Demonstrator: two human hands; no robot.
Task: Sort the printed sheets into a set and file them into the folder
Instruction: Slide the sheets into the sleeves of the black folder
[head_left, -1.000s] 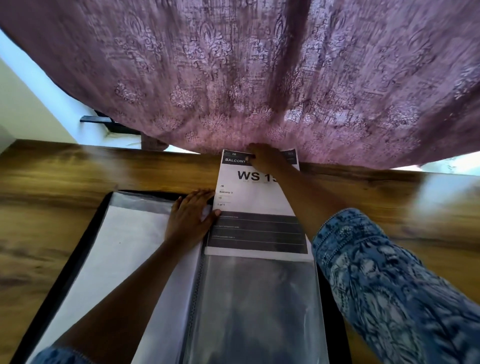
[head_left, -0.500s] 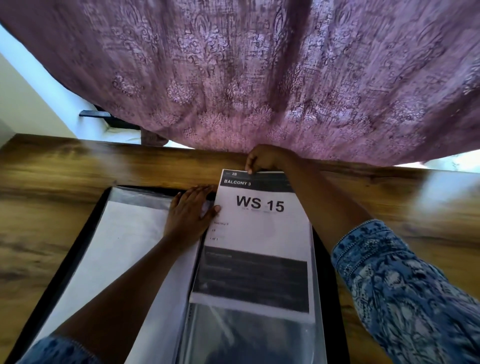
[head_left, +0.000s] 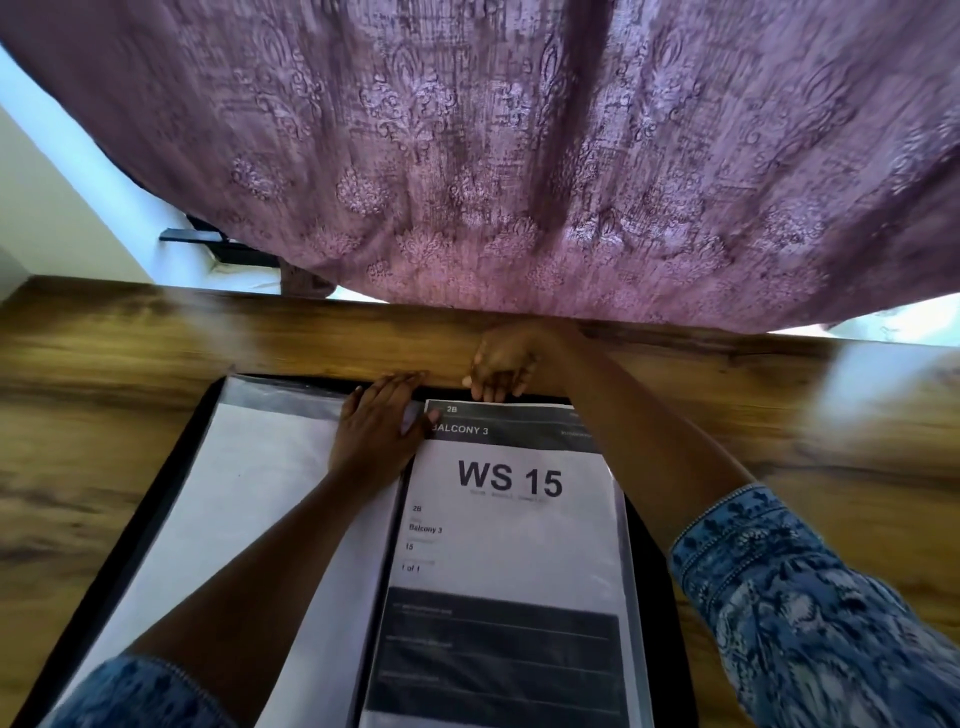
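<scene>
An open black folder (head_left: 171, 457) with clear plastic sleeves lies on the wooden table. A printed sheet (head_left: 514, 525) headed "BALCONY 3" and "WS 15" sits inside the right-hand sleeve. My left hand (head_left: 376, 428) lies flat on the left page near the spine, its thumb touching the sheet's top left corner. My right hand (head_left: 501, 371) is at the sheet's top edge, fingertips pinching or pressing the edge of the sheet and sleeve. The left page (head_left: 244, 499) shows a blank white sheet behind plastic.
The wooden table (head_left: 93, 364) extends left and right of the folder. A purple patterned curtain (head_left: 519, 156) hangs over the table's far edge. A pale glare patch (head_left: 883, 384) shows on the table at the right.
The printed sheet has slid toward me, down into the right sleeve, until nearly all of it is inside. My right hand followed its top edge. My left hand stayed on the left page.
</scene>
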